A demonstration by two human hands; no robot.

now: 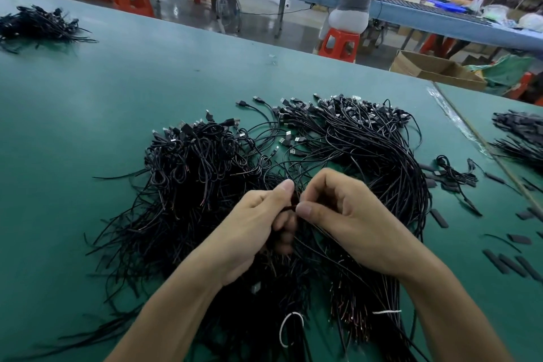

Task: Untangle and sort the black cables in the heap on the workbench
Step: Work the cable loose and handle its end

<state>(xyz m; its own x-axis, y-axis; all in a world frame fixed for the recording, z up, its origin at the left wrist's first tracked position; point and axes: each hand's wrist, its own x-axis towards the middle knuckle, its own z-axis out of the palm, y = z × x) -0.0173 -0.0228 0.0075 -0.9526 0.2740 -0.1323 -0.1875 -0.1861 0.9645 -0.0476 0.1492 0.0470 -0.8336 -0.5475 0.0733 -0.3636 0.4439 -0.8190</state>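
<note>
The left grip (258,225) and right grip (348,220) pinch one strand (289,208) between them; a hard pull could tighten the tangled cables (191,173) just beneath and drag neighbours along.

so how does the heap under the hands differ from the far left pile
The heap is far bigger and sprawling; the far pile is small, compact. The left hand and right hand grip the heap's strands; no hand touches the far pile. Both are black cables.

Even, diffuse overhead light, soft shadows, glossy floor glare at top, wide-angle bending at edges, slight softness throughout
</note>
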